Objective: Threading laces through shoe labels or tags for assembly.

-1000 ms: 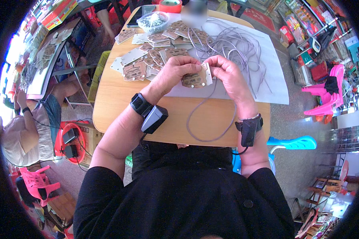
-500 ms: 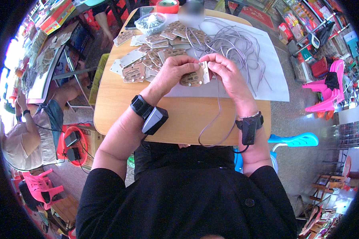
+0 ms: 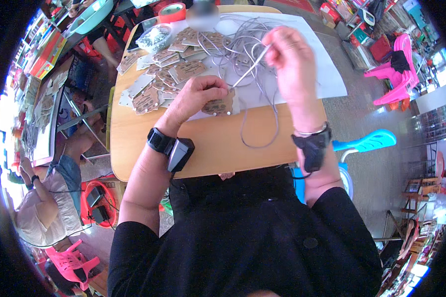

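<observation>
Keeps the left hand (image 3: 203,94) pinched on a small brown card (image 3: 219,106), thumb against the upper part, much as half a second ago. Holds the card over the near edge of the white paper sheet (image 3: 323,76), in front of the heap of cards (image 3: 187,71), with small white studs along the lower side. Has swung the right hand (image 3: 290,49) up and away to the right, after working close beside the left hand in both earlier frames. Grips a pale length of cord (image 3: 249,71) between right thumb and fingertips, somewhat blurred, now stretched straight and slanting down to the card's top edge. Leaves a smaller loop of cord (image 3: 259,147) on the wooden table (image 3: 208,143), apart from the front edge instead of reaching down to it. Passes the raised hand beside the cord tangle (image 3: 239,33). Leaves the plastic tub (image 3: 154,38) and red tape roll (image 3: 172,13) in place beyond the heap, merely shifted left in view along with the table.
</observation>
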The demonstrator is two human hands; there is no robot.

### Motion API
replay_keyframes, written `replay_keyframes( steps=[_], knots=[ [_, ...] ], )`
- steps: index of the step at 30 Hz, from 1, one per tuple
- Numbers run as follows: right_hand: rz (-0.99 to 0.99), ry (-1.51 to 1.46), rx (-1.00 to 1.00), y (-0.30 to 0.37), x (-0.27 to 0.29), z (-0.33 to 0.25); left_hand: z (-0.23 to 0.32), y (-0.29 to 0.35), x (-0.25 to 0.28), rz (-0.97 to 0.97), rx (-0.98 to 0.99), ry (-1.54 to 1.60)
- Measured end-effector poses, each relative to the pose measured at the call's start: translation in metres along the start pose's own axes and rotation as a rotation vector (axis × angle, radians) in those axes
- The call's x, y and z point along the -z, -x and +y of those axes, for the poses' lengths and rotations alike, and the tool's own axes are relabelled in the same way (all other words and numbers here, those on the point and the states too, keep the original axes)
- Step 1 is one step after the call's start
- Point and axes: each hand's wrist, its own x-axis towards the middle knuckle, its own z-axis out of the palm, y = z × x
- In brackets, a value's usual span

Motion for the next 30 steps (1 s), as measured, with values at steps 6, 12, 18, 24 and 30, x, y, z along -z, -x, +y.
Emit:
replay_keyframes(
  steps=[6,12,18,24,30],
  knots=[
    [0.154,0.158,-0.035,0.028,0.07,-0.038,0.01,0.011,0.005,-0.535,-0.02,-0.102],
    [0.449,0.419,-0.278,0.06,0.133,0.009,0.009,0.013,-0.002,-0.825,0.034,-0.147],
    [0.376,0.571,-0.21,0.038,0.12,0.031,-0.001,0.01,-0.004,-0.836,-0.022,-0.198],
    [0.279,0.654,-0.338,0.007,0.105,0.039,0.004,0.011,-0.006,-0.824,-0.027,-0.245],
    [0.194,1.039,-0.157,-0.014,0.104,0.065,-0.001,0.008,-0.006,-0.827,-0.061,-0.226]
  ],
)
